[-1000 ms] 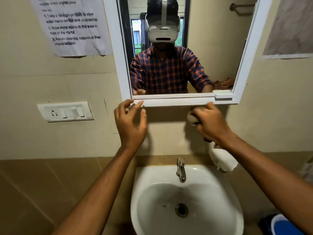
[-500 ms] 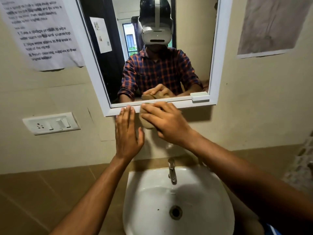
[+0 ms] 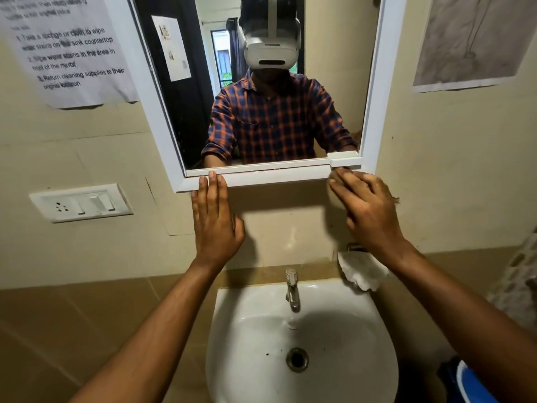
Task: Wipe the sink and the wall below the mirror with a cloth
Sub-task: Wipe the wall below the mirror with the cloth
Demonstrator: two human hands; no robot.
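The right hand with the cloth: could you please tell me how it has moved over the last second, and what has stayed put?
The right hand swept the cloth left along the wall under the mirror frame, then back right to the frame's lower right corner. It kept pressing the cloth throughout. The left hand stayed open and flat on the wall, fingertips at the frame. The sink went untouched.
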